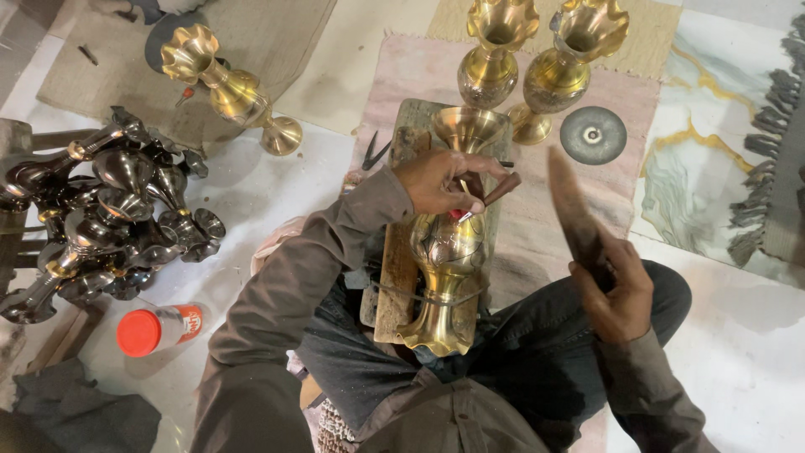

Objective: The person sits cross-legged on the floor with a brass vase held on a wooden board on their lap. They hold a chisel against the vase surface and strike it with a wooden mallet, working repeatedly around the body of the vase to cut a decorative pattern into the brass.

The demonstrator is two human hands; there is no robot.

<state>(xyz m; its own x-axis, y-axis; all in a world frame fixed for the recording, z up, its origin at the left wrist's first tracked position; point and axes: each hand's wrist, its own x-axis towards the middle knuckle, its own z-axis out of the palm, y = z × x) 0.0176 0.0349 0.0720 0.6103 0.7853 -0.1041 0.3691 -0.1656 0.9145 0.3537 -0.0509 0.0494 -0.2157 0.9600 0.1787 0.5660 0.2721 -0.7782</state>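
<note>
A brass vase point(449, 252) lies lengthwise on a wooden board point(394, 285) across my lap, its flared mouth toward me. My left hand point(440, 180) rests on the vase's middle and grips a small engraving tool point(490, 197) with a brown wooden handle, its tip against the metal. My right hand point(616, 294) is raised to the right of the vase and holds a dark wooden striking stick point(574, 214), blurred from motion and pointing up and away from me.
Two finished brass vases point(537, 59) stand ahead on a mat, a grey round disc point(593, 134) beside them. Another brass vase point(231, 88) lies at upper left. A pile of dark vases point(109, 218) sits at left, a red-capped bottle point(159, 329) below it. Pliers point(373, 155) lie near the board.
</note>
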